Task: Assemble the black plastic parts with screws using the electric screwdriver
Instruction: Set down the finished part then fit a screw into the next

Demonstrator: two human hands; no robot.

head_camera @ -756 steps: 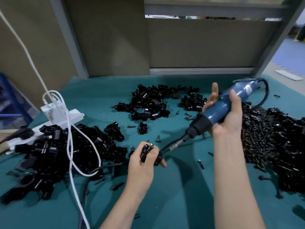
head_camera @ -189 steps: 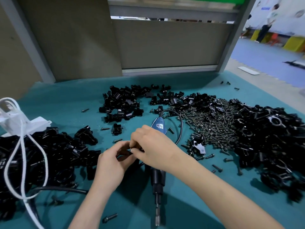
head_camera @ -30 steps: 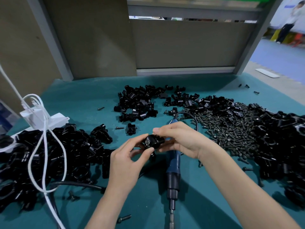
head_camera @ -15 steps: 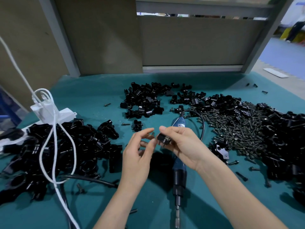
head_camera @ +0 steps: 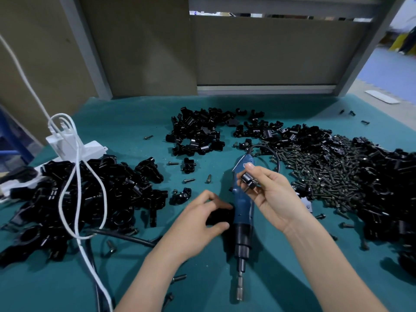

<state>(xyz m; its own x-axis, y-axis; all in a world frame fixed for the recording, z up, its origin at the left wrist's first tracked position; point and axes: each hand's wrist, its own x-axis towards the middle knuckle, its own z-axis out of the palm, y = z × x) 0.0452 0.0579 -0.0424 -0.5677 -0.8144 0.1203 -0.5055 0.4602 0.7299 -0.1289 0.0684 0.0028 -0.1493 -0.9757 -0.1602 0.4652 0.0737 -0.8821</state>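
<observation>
Our right hand (head_camera: 273, 197) pinches a small glossy black plastic part (head_camera: 246, 179), roundish w/ a screw poking out, thumb + index tight on it. The blue electric screwdriver (head_camera: 243, 210), w/ black collar and metal bit, lies on the fuzzy teal mat (head_camera: 126, 136) under those fingers. Since half a sec ago our left hand (head_camera: 195, 224) dropped off the part. Its fingers curl over smth dark beside the driver, can't tell if it's gripped.

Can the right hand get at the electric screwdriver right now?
Likely yes for reach: the electric screwdriver lies in the open on the green mat just below the right hand. But that hand's grip is taken by a small black part, which it would have to hand off first.
</observation>
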